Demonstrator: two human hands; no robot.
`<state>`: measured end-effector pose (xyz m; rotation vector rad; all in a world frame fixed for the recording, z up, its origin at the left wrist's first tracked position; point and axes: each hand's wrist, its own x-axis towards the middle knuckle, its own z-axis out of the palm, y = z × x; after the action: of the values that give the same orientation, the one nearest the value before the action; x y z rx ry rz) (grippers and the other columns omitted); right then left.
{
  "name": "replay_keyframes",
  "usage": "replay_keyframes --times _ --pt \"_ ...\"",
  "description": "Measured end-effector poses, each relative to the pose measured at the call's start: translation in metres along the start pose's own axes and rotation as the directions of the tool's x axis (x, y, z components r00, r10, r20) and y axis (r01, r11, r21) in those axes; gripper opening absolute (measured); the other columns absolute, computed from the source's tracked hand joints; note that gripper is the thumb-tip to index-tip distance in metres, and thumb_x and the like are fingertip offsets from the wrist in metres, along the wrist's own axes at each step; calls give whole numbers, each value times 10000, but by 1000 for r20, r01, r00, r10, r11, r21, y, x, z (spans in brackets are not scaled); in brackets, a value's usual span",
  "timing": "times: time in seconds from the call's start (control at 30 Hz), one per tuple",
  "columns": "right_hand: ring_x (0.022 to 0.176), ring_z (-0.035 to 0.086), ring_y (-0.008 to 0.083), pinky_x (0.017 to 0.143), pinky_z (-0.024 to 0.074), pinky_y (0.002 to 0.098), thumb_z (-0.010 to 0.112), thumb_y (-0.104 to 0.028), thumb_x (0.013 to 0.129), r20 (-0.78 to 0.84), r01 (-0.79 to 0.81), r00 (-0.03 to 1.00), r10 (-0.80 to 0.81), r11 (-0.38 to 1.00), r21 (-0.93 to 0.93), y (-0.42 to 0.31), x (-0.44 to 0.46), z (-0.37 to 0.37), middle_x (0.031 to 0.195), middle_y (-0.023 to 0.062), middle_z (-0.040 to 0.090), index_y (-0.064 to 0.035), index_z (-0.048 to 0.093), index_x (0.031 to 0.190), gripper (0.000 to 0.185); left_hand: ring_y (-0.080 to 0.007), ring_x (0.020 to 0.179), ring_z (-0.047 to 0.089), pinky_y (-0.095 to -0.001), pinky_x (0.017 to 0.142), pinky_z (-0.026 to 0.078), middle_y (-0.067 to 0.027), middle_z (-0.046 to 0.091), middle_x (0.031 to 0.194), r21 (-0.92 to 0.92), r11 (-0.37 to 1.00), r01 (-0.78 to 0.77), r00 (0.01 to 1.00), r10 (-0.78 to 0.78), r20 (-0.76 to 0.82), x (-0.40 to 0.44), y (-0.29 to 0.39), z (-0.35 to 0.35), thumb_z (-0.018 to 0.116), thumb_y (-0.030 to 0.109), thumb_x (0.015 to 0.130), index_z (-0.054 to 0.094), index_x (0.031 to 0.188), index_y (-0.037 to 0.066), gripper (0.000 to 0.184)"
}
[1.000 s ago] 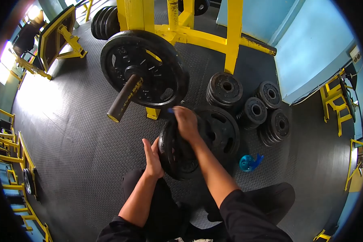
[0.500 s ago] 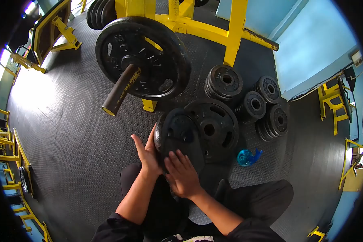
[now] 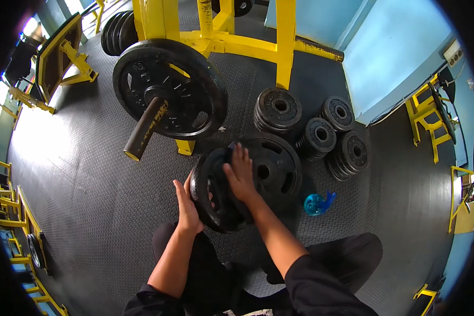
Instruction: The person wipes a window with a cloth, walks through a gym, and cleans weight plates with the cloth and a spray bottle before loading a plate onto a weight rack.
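A black weight plate (image 3: 205, 203) is propped on edge and tilted in front of me. My left hand (image 3: 188, 208) grips its left rim, thumb in front; some fingertips show through an opening in the plate. My right hand (image 3: 241, 174) lies flat near the plate's upper right, fingers stretched out and thumb apart. Beneath that palm is a dark, cloth-like piece (image 3: 236, 194) against the plate's face; its exact outline blends into the black metal. Just behind, another large weight plate (image 3: 282, 166) lies on the floor, partly covered by my right hand and forearm.
A yellow rack (image 3: 247, 48) stands ahead, with a big plate (image 3: 187, 100) on its protruding bar (image 3: 145, 129). Several stacks of smaller plates (image 3: 276, 105) stand at the right. A blue bottle (image 3: 315, 204) is near my right knee. The black floor is textured rubber.
My right hand has moved up across the plate from its lower face to its upper right, and the dark cloth-like piece has shifted. My left hand stays on the rim. The view has shifted slightly.
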<state>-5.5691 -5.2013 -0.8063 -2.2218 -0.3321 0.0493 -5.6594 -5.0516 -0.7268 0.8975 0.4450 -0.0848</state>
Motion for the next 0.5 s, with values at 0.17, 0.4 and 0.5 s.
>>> replay_keyframes --times 0.17,0.4,0.5 --pt "1452 103 447 1164 118 521 475 -546 923 6 305 952 -306 949 83 -77 -9 -11 1568 246 153 46 174 1495 876 -270 1368 368 -441 1126 308 -141 388 1474 54 996 -72 997 71 32 -2 0 9 235 734 924 312 1475 75 863" --pt "1455 128 425 1165 139 517 579 -315 878 181 307 913 -367 907 288 -75 -99 -36 1556 255 178 53 169 1492 825 -259 1329 419 -401 1136 294 -142 450 1432 58 988 -141 990 140 27 -3 -3 16 217 688 954 327 1467 36 837" --pt "1452 167 397 1168 180 492 549 -200 858 321 331 874 -365 931 157 -48 -126 -52 1550 240 206 53 186 1486 768 -234 1220 509 -376 1049 400 -123 515 1352 -46 993 -108 994 109 25 -9 -1 23 245 671 962 329 1467 52 803"
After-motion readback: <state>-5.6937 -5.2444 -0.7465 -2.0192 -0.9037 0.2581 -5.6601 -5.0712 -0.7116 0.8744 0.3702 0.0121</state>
